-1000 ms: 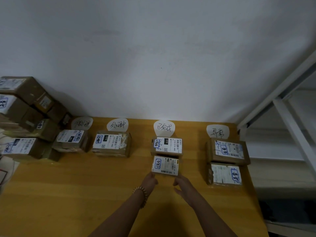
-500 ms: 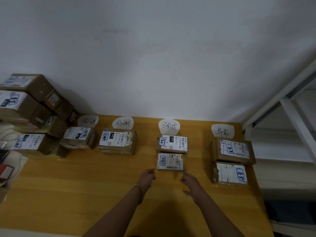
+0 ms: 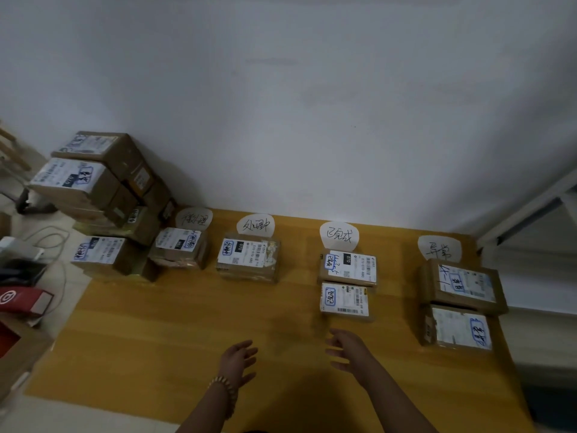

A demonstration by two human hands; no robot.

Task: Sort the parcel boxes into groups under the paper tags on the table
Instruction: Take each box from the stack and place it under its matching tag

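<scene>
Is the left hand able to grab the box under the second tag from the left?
Probably yes: the left hand is open and empty, and only bare table lies between it and that box.

A yellow wooden table is spread across the lower frame, with four paper tags laid in a row along its far edge. A left box and a second box are set singly below the two left tags. A centre pair of boxes and a right pair of boxes are lined up front to back below the two right tags.
</scene>
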